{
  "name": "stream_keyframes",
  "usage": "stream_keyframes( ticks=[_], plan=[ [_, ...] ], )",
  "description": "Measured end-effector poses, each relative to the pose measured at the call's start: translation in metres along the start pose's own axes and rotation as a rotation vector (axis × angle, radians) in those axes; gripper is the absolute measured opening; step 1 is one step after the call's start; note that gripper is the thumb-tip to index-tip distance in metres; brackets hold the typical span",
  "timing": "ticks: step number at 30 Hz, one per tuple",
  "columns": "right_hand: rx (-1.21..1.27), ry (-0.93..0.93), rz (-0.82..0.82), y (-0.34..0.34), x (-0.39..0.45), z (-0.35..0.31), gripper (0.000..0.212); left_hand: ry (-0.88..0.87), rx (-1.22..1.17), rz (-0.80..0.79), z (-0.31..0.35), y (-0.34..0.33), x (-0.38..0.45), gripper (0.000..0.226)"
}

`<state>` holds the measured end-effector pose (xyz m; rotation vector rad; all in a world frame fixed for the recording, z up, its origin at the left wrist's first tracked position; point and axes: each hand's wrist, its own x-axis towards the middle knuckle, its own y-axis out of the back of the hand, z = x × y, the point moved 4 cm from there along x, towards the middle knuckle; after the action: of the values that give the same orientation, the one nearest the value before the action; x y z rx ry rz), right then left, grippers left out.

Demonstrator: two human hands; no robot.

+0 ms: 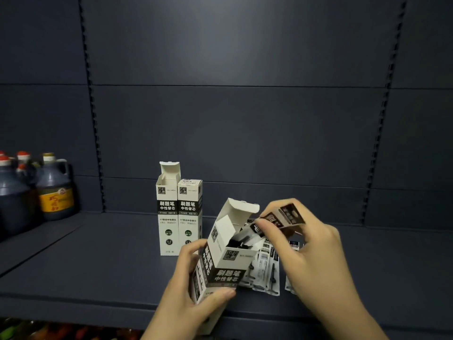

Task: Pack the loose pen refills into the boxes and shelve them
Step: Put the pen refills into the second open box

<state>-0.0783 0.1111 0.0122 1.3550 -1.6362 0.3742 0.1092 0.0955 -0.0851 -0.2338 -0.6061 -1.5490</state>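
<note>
My left hand [193, 285] grips a white and black refill box [226, 263], tilted, with its top flap open. My right hand [308, 249] pinches a packet of pen refills [277, 220] whose lower end is inside the box's mouth. Several loose refill packets [264, 273] lie on the dark shelf [110, 261] under my right hand, partly hidden by it. Two more boxes stand upright behind: the left box [167, 212] has its flap open, the right box [190, 209] is closed.
Dark sauce jugs [55, 190] with red and white caps stand at the shelf's left end. The shelf's back panel [245, 131] and slotted uprights rise behind. Colourful goods [61, 332] show on a lower level at the bottom left.
</note>
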Motion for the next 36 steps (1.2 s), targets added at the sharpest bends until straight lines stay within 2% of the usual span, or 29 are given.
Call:
stream_keyframes(
  ticks=[6, 9, 12, 15, 18, 21, 23, 26, 28, 31, 34, 36],
  plan=[
    [-0.121, 0.195, -0.076, -0.005, 0.007, -0.007, 0.006, -0.004, 0.005, 0.011, -0.002, 0.001, 0.000, 0.072],
    [-0.171, 0.228, -0.181, -0.011, 0.010, -0.013, 0.008, -0.009, 0.021, -0.009, -0.001, -0.001, 0.001, 0.071],
    [-0.255, 0.143, -0.289, -0.018, 0.013, -0.011, 0.013, -0.025, 0.035, -0.017, 0.000, -0.003, 0.002, 0.070],
    [-0.235, 0.000, -0.357, -0.017, 0.017, -0.010, 0.009, -0.028, 0.028, -0.009, -0.001, -0.003, 0.003, 0.070],
    [-0.226, -0.097, -0.452, -0.013, 0.016, -0.014, 0.022, -0.024, 0.025, 0.000, -0.002, -0.002, 0.002, 0.071],
    [-0.191, -0.174, -0.468, -0.009, 0.015, -0.011, 0.034, -0.025, 0.032, 0.006, -0.002, -0.002, 0.002, 0.071],
    [-0.159, -0.177, -0.472, -0.008, 0.015, -0.011, 0.043, -0.024, 0.037, 0.002, -0.001, -0.002, 0.001, 0.071],
    [-0.175, -0.106, -0.498, -0.011, 0.017, -0.010, 0.035, -0.028, 0.043, -0.002, -0.001, -0.003, 0.001, 0.071],
    [-0.183, -0.036, -0.473, -0.014, 0.020, -0.006, 0.025, -0.031, 0.048, -0.005, 0.000, -0.003, 0.000, 0.071],
    [-0.132, 0.095, -0.203, 0.002, 0.027, -0.005, 0.012, -0.033, 0.047, -0.010, 0.001, -0.003, 0.000, 0.069],
    [-0.168, 0.246, -0.074, 0.015, 0.031, -0.015, 0.008, -0.025, 0.033, -0.002, 0.001, -0.002, -0.001, 0.068],
    [-0.263, 0.333, -0.009, 0.018, 0.030, -0.021, 0.020, -0.020, 0.027, -0.004, 0.002, -0.003, -0.001, 0.068]
  ],
)
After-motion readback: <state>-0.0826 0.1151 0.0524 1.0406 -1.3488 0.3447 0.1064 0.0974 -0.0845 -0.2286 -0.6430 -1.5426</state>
